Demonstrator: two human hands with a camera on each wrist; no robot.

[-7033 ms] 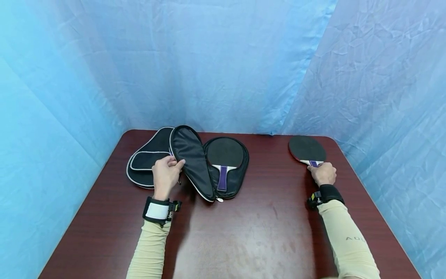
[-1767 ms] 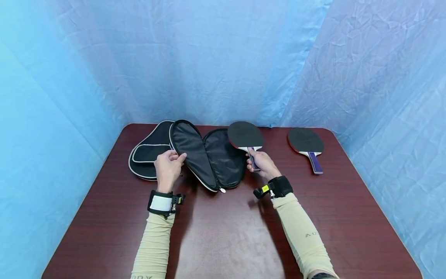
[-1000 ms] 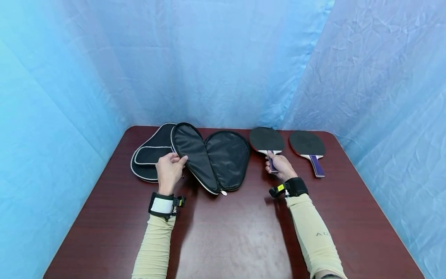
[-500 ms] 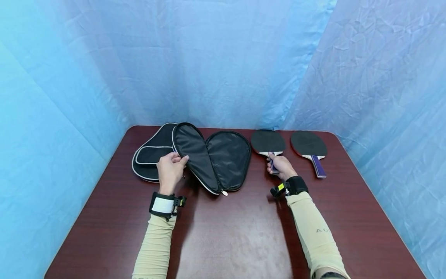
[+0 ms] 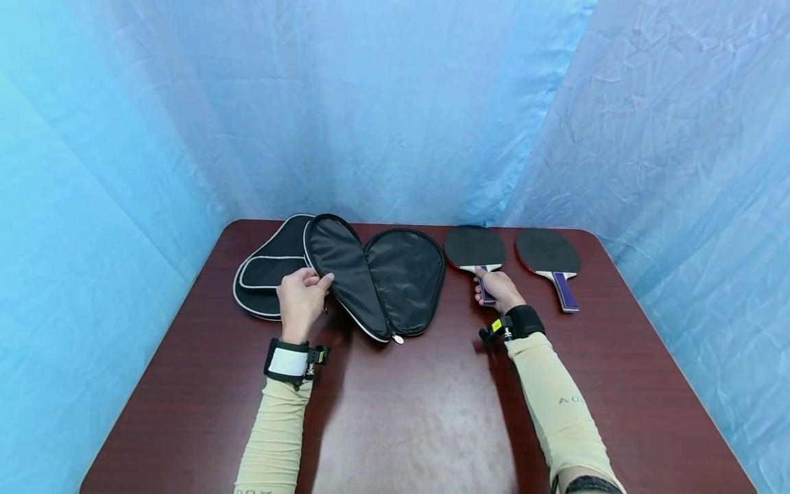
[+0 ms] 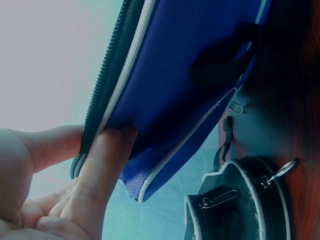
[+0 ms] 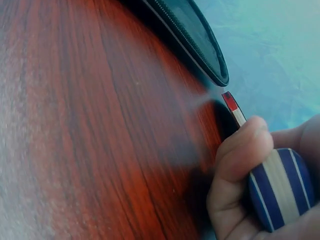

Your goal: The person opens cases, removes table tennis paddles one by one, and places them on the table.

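Note:
My left hand [image 5: 300, 300] pinches the edge of the raised flap of an unzipped paddle case [image 5: 404, 281], black inside. In the left wrist view the flap's outside [image 6: 170, 75] looks blue with white piping, its zipper teeth between thumb and fingers. The case's other half lies flat on the table, with nothing inside it. My right hand [image 5: 498, 289] grips the purple and white handle of a black-faced table tennis paddle [image 5: 474, 245], just right of the case. In the right wrist view the striped handle end [image 7: 281, 190] pokes out of the curled fingers.
A second table tennis paddle [image 5: 548, 251] lies at the right, handle toward the front. Partly under the flap, a black case with white piping [image 5: 262, 273] lies at the left. The dark red table [image 5: 407, 412] backs onto blue curtains [image 5: 370, 110].
The paddle that lay in the case has been lifted out by my right hand and carried right, beside the second paddle. My left hand keeps holding the flap. Little moved in the last half second.

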